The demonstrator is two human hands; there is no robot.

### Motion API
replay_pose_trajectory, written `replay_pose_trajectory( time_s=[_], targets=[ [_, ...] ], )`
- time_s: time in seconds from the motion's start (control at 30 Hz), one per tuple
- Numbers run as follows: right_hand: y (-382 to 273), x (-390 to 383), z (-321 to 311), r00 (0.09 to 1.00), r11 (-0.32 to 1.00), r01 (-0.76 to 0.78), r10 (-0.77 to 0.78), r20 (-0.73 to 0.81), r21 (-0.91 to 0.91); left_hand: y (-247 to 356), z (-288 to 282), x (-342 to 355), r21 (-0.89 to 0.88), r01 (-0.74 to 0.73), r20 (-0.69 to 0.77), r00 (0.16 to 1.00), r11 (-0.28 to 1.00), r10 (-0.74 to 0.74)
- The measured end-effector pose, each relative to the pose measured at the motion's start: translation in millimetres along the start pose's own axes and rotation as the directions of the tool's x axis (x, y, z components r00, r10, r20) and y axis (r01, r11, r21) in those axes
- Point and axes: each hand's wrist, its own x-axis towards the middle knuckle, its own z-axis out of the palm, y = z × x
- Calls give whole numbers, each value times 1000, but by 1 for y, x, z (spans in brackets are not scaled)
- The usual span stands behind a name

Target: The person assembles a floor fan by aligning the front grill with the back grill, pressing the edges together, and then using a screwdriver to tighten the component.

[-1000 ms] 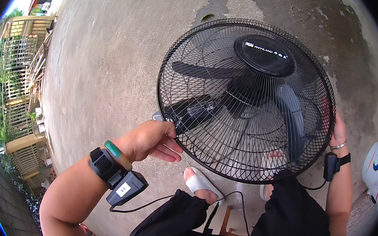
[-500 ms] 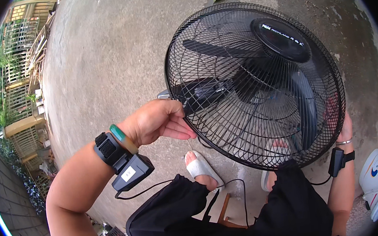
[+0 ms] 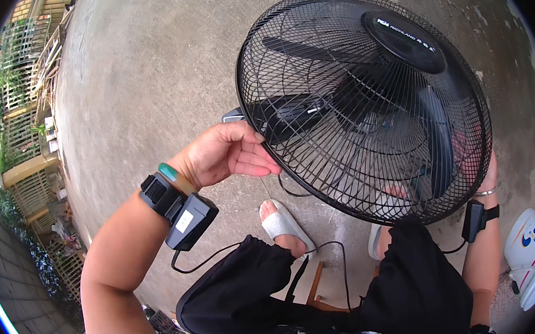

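Pale sandals [image 3: 284,226] on concrete floor [image 3: 141,82]

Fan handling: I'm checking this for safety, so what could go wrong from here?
The left hand is at the rim of the fan with several fingers extended, so its hold might slip. If the fan dropped, it could hit the bare toes showing in the open sandals.
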Motion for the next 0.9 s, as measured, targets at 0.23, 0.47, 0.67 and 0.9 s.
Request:
replay_pose_trajectory(
  time_s=[0.23,0.47,0.67,0.9],
  targets=[
    [-5,-5,11,998,995,-45,41,41,92,3,17,15,107,-14,-63,998,994,21],
    [-8,4,9,1000,999,-23,23,-3,34,0,28,2,175,-33,-258,963,984,78],
    [-7,-19,14,985,1000,10,-14,-174,-26,6,41,7,255,14,-260,964,967,54],
    [13,-72,49,985,987,-91,70,157,132,7,35,5,294,52,-310,950,954,44]
  ],
)
